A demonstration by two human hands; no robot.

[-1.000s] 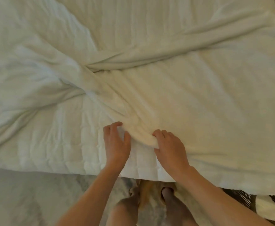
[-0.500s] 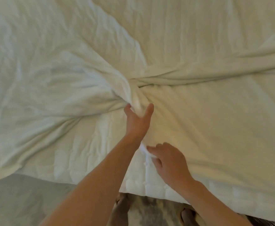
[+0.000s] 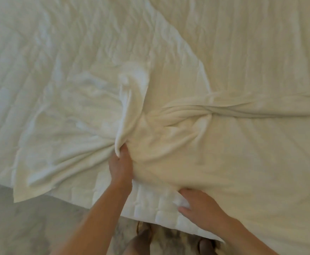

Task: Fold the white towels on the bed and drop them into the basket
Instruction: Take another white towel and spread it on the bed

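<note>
Both on white towel [image 3: 187, 159]: left grip [image 3: 121, 163] clutches bunched fold, right grip [image 3: 201, 208] pinches edge.

A towel [image 3: 62, 100] lies spread across the bed [image 3: 150, 205], its near-left corner hanging over the edge above the floor [image 3: 21, 223]. At centre the left hand [image 3: 121, 162] grips a gathered fold. Nearer and to its right, the right hand [image 3: 200, 208] pinches the towel's near edge.
</note>
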